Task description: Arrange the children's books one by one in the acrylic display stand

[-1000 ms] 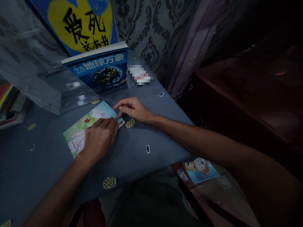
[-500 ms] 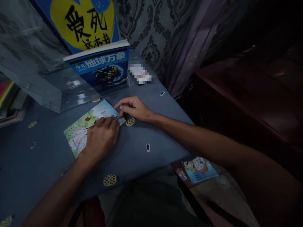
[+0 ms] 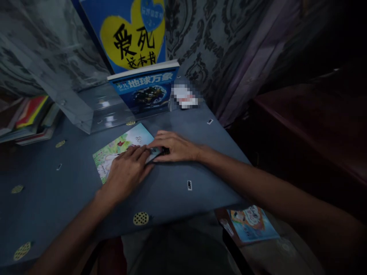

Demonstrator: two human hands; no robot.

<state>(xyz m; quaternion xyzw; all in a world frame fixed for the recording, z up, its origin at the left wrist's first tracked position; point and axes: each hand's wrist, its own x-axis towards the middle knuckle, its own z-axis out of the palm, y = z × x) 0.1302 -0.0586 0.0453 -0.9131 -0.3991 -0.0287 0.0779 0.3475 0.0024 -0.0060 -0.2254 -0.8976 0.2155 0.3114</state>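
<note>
Pressing a picture book (image 3: pixel 122 147) flat — left hand (image 3: pixel 127 172), right hand (image 3: pixel 174 147) on it.

Head view, down (and forward), close above table (image 3: pixel 172 191)

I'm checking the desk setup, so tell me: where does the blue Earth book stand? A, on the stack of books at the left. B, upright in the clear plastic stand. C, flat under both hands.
B: the blue Earth book stands upright in the clear plastic stand.
</note>
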